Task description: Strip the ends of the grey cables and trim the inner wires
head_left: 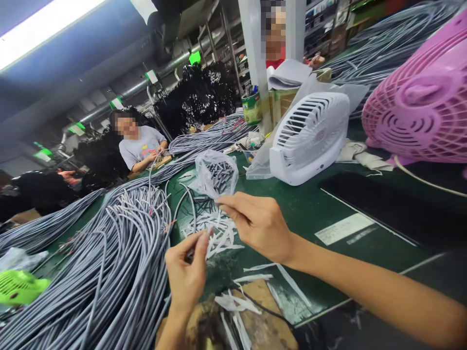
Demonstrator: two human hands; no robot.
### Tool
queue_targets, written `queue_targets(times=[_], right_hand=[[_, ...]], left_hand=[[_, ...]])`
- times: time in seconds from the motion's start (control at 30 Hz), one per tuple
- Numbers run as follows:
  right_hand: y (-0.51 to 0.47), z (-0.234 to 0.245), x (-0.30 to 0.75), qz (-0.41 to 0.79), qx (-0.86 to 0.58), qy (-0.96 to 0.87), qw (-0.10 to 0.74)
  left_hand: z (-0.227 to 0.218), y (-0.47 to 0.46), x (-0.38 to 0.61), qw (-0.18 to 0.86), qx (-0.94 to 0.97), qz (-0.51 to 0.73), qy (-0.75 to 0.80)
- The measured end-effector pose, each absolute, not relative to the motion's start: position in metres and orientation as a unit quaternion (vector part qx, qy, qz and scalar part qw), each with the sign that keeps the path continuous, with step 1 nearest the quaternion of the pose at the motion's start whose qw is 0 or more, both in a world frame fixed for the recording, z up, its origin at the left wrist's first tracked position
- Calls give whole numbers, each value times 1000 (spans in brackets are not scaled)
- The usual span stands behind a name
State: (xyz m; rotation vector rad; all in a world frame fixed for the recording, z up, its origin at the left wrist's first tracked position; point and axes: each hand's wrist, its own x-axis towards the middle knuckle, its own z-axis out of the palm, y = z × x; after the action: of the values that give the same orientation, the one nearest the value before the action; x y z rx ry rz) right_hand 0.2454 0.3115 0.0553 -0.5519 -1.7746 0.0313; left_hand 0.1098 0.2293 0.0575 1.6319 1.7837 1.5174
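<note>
My left hand (188,270) is closed, thumb and fingertips pinched together. A grey cable (190,199) loops over from the bundle and comes down into this hand, with a small reddish tip showing at the fingertips. To the right and a little higher, my right hand (257,223) is closed in a pinch; whatever it holds is too small to make out. Its fingertips overlap the lower edge of a clear plastic bag (202,171) containing short dark grey tubes (221,175). Between and behind my hands lies a pile of white strips (223,232) on the green tabletop (295,209).
Large bundles of grey cable (124,243) cover the left side. A white fan (310,138) and a pink fan (419,102) stand to the right; a green fan (22,287) is at far left. Brown cardboard (270,316) lies nearest me. Two people (142,146) sit beyond.
</note>
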Motion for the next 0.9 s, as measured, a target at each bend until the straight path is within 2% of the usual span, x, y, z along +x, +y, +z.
queue_targets(times=[0.07, 0.2, 0.3, 0.4, 0.53, 0.7, 0.83, 0.9], right_hand=[[311, 57, 246, 16, -205, -791, 576], [308, 56, 245, -103, -148, -804, 566], [309, 55, 245, -170, -106, -803, 561], [311, 54, 246, -175, -104, -823, 530], [315, 51, 243, -79, -147, -865, 473], [314, 53, 243, 109, -170, -876, 438], [307, 59, 248, 160, -97, -880, 438], [306, 61, 249, 177, -83, -861, 470]], left_hand=[[60, 229, 104, 189, 509, 563, 623], [61, 227, 99, 224, 504, 570, 609], [63, 226, 99, 148, 542, 544, 624], [65, 226, 94, 41, 637, 467, 612], [64, 228, 87, -10, 721, 397, 567], [58, 232, 85, -20, 656, 478, 585], [58, 239, 76, -72, 558, 521, 642], [58, 241, 73, -62, 552, 518, 651]])
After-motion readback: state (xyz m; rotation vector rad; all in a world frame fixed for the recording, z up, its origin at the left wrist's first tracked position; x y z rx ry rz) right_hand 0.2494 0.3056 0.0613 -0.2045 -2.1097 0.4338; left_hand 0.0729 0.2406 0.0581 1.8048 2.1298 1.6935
